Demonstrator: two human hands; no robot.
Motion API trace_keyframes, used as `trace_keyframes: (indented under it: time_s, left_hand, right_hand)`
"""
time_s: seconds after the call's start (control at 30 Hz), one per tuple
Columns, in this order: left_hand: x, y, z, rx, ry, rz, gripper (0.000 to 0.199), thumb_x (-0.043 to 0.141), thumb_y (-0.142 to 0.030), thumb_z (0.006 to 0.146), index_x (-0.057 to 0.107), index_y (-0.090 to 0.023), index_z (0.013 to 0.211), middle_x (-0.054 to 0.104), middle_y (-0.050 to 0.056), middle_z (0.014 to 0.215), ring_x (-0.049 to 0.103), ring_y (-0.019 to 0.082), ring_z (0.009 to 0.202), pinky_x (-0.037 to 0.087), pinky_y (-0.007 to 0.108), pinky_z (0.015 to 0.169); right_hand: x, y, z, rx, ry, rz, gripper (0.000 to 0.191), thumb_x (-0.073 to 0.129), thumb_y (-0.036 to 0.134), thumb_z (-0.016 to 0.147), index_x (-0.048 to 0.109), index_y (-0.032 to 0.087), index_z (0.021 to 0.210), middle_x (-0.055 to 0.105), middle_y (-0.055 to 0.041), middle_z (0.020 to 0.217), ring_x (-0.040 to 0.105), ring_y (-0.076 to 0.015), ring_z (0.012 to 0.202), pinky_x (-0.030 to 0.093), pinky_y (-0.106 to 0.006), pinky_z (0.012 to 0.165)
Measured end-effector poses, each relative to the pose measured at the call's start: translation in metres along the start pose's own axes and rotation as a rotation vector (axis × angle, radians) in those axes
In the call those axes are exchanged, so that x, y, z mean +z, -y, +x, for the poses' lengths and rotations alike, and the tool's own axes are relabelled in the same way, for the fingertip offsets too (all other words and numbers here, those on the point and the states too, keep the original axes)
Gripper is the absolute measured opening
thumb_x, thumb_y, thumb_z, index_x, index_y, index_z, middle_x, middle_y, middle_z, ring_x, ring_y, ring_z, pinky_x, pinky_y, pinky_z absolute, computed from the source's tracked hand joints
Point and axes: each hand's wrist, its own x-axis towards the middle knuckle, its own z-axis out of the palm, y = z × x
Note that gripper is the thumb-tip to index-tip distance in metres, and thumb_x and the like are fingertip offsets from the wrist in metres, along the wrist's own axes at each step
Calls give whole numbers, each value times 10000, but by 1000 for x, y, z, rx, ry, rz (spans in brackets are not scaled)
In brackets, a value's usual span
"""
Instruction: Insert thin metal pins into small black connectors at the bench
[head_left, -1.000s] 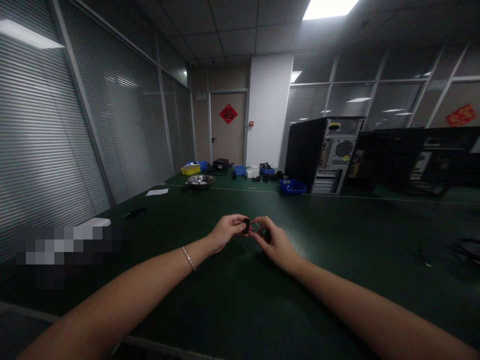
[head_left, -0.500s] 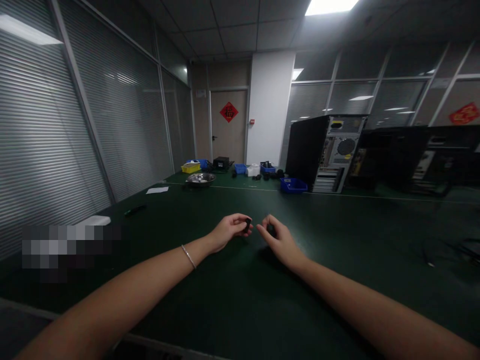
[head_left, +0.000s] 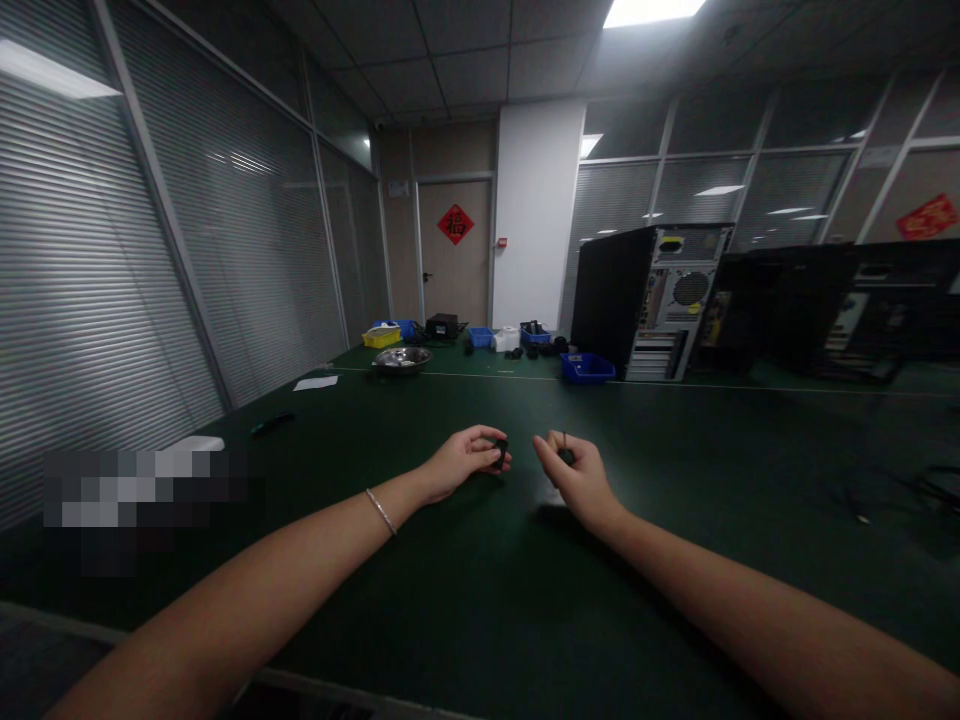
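My left hand (head_left: 469,455), with a bracelet on its wrist, pinches a small black piece (head_left: 501,454) between thumb and fingers, just above the green table (head_left: 450,590). What kind of piece it is does not show. To its right, a short gap away, my right hand (head_left: 581,475) is closed, its fingers curled in and the thumb along them. A thin dark line (head_left: 564,439) crosses at its index finger; whether it is a ring or a held item is unclear. Whatever lies inside that hand is hidden.
At the back stand a metal bowl (head_left: 403,361), a yellow tray (head_left: 382,338), a blue bin (head_left: 587,369) and a computer tower (head_left: 649,305). A dark pen-like tool (head_left: 272,424) and white paper (head_left: 316,383) lie left. Cables (head_left: 937,495) sit at the right.
My right hand has moved a little to the right, widening the gap between the hands. My left hand keeps its pinch on the black piece, almost in place.
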Motion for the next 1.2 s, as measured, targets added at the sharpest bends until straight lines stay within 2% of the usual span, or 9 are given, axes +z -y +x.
trace_keyframes:
  time_s: [0.13,0.23,0.33,0.47,0.63,0.77,0.87,1.0,1.2]
  left_hand:
    - [2,-3,-1,6,-6,33,421,653,-274,717,510,-131,1086,626,123,944,614,194,855,439,375,810]
    - [2,-5,-2,13,-12,77,427,644,-282,724,498,-138,1099,625,113,937,614,184,829,452,349,770]
    - [-2,-5,-1,18,-34,123,422,612,-314,749,488,-149,1117,622,108,941,612,164,781,459,322,724]
    - [-13,-4,3,17,-77,167,402,578,-360,766,507,-166,1112,614,98,959,595,143,751,455,290,680]
    - [-28,-4,6,39,-133,281,363,568,-345,768,564,-157,1078,606,84,963,545,118,729,426,261,656]
    - [-31,-4,5,52,-95,326,380,652,-265,695,588,-166,1056,591,74,1037,544,144,851,417,281,758]
    - [-28,-5,3,71,-73,371,363,655,-237,688,598,-168,1039,589,72,1052,537,167,917,402,306,816]
    - [-24,-6,3,83,-66,364,338,635,-249,709,594,-167,1034,586,76,1051,539,171,926,405,310,816]
    - [-22,-6,2,107,0,384,311,647,-251,695,609,-151,987,601,71,985,550,163,878,418,292,774]
  right_hand:
    - [1,-6,5,32,169,-86,376,455,429,828,390,184,551,403,39,525,416,-106,529,349,-231,544]
    - [1,-13,6,36,195,-123,306,453,429,828,469,177,657,469,27,597,446,-114,570,364,-226,546]
    - [1,-16,5,31,198,-192,201,514,377,798,519,189,868,556,10,738,497,-128,657,393,-236,600]
    - [3,-20,2,64,220,-313,295,557,295,767,487,218,1044,577,-1,829,522,-135,692,406,-252,622]
    - [1,-19,3,21,268,-346,288,523,234,792,507,233,1079,583,-19,953,538,-155,818,420,-278,695]
    - [-1,-12,3,-9,302,-346,299,514,230,805,530,252,1103,574,-24,1034,525,-175,918,419,-299,760]
    - [-2,-9,2,-31,324,-348,294,517,268,813,544,262,1106,573,-26,1031,531,-176,907,425,-297,752]
    - [-1,-6,1,-46,337,-355,282,478,349,841,570,263,1094,583,-30,961,546,-165,811,436,-290,700]
    - [-1,-4,0,-54,317,-371,336,484,303,837,530,291,1169,564,-30,972,538,-165,821,434,-284,702]
